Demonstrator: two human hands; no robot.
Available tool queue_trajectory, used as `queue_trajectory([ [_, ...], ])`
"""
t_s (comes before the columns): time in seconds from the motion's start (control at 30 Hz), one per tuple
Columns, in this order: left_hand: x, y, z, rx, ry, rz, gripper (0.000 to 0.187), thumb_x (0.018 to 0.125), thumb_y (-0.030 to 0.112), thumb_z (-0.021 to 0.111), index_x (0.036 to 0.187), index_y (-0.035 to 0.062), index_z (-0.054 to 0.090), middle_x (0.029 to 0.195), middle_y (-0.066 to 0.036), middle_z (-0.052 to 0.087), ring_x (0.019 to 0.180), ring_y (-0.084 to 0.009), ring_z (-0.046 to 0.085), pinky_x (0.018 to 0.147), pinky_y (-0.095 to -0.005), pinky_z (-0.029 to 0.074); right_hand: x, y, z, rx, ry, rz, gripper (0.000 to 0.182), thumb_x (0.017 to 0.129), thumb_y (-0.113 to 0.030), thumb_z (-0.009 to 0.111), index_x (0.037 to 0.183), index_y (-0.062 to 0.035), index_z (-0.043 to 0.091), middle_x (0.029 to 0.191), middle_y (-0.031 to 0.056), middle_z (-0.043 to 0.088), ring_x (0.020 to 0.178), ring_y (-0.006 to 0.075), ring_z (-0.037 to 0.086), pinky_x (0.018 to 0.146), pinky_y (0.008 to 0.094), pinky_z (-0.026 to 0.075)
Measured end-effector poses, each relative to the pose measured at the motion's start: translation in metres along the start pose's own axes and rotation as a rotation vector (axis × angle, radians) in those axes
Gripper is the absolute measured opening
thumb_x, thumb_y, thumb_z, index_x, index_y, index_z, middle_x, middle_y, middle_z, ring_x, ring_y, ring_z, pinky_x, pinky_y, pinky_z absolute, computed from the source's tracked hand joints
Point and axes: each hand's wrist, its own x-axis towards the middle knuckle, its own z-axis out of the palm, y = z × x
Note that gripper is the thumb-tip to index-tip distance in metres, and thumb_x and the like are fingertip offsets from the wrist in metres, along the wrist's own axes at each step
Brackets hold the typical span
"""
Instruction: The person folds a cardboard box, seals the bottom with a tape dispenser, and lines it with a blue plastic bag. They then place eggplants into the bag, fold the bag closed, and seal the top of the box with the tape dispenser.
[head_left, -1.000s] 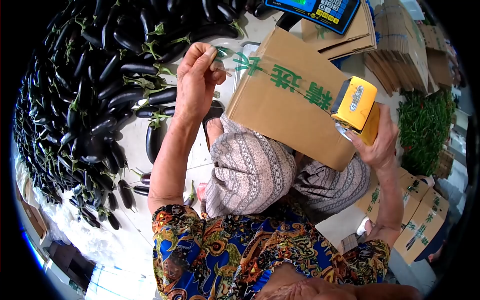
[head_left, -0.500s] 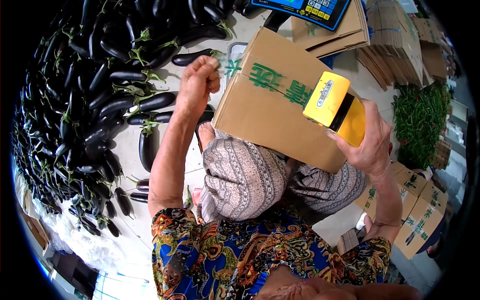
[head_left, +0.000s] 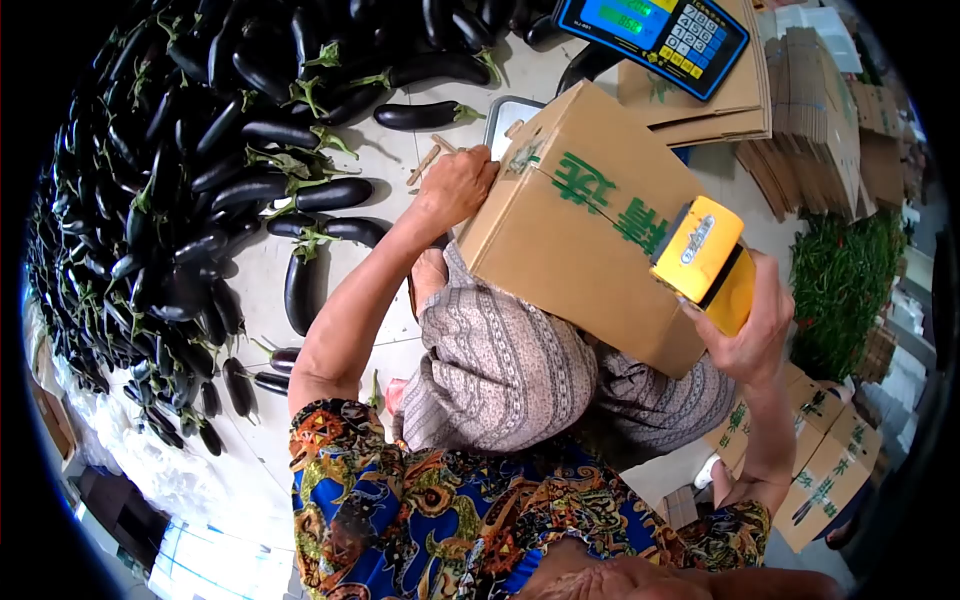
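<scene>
Pressing with bent fingers, the left hand (head_left: pixel 460 186) touches the end of one cardboard carton (head_left: pixel 590 225), which lies tilted upon the patterned trousers (head_left: pixel 500 370), between the two hands. Whether these fingers also pinch the tape, I cannot tell. The right hand (head_left: pixel 750 330) is partly closed around one yellow tape dispenser (head_left: pixel 705 255) and holds it at the other end of the carton. One strip of printed tape (head_left: pixel 592 190) with green characters runs on the carton between the hands.

Just beyond the left hand lies one single eggplant (head_left: pixel 428 116); to its left is one big heap of eggplants (head_left: pixel 150 210), too many for counting. Beyond the carton stands one scale display (head_left: pixel 660 40). Beyond the right hand are one stack of flat cartons (head_left: pixel 805 120) and, more to the right, one heap of green peppers (head_left: pixel 845 290).

The left forearm reaches forward and inward, with the wrist bent and the back of the hand upward. The right forearm rises almost straight, and its hand turns inward.

Compared with the earlier frames, the left hand is no longer apart from the carton, pulling the tape outward; it is now against the carton's end, where the tape goes over the edge.
</scene>
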Motion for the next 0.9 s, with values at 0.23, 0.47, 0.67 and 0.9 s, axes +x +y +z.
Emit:
queue_trajectory([
  [0.23, 0.035, 0.068, -0.018, -0.859, 0.148, -0.003, 0.043, 0.098, 0.039, 0.044, 0.117, 0.0022, 0.055, 0.118, -0.023, 0.057, 0.113, -0.0365, 0.054, 0.095, -0.0362, 0.042, -0.002, 0.004, 0.002, 0.046, 0.003, 0.039, 0.059, 0.063, -0.022, 0.082, 0.109, -0.0011, 0.052, 0.085, 0.0173, 0.063, 0.071, 0.0381, 0.065, 0.063, 0.0415, 0.052],
  [0.47, 0.043, 0.007, 0.026, -0.454, 0.136, -0.186, 0.060, 0.097, 0.051, 0.039, 0.129, 0.0020, 0.051, 0.120, -0.029, 0.058, 0.117, -0.0404, 0.053, 0.099, -0.0406, 0.040, -0.008, 0.012, 0.008, 0.055, 0.030, -0.006, 0.060, 0.064, -0.022, 0.082, 0.110, 0.0001, 0.050, 0.085, 0.0178, 0.062, 0.072, 0.0373, 0.065, 0.064, 0.0421, 0.053],
  [0.67, 0.045, 0.124, -0.062, -0.539, 0.027, 0.088, 0.058, 0.098, 0.050, 0.041, 0.135, 0.0055, 0.047, 0.132, -0.021, 0.053, 0.118, -0.0305, 0.054, 0.099, -0.0354, 0.041, -0.005, 0.012, 0.012, 0.063, 0.064, -0.016, 0.060, 0.067, -0.023, 0.083, 0.109, -0.0005, 0.049, 0.088, 0.0197, 0.061, 0.076, 0.0391, 0.064, 0.066, 0.0429, 0.053],
  [0.9, 0.035, 0.142, -0.058, 0.230, 0.067, 0.078, 0.055, 0.099, 0.043, 0.041, 0.141, 0.0093, 0.037, 0.125, -0.026, 0.056, 0.110, -0.0448, 0.057, 0.092, -0.0481, 0.047, -0.014, 0.023, -0.003, -0.093, 0.007, -0.128, 0.062, 0.068, -0.028, 0.084, 0.109, -0.0018, 0.046, 0.088, 0.0188, 0.059, 0.079, 0.0358, 0.065, 0.067, 0.0425, 0.054],
])
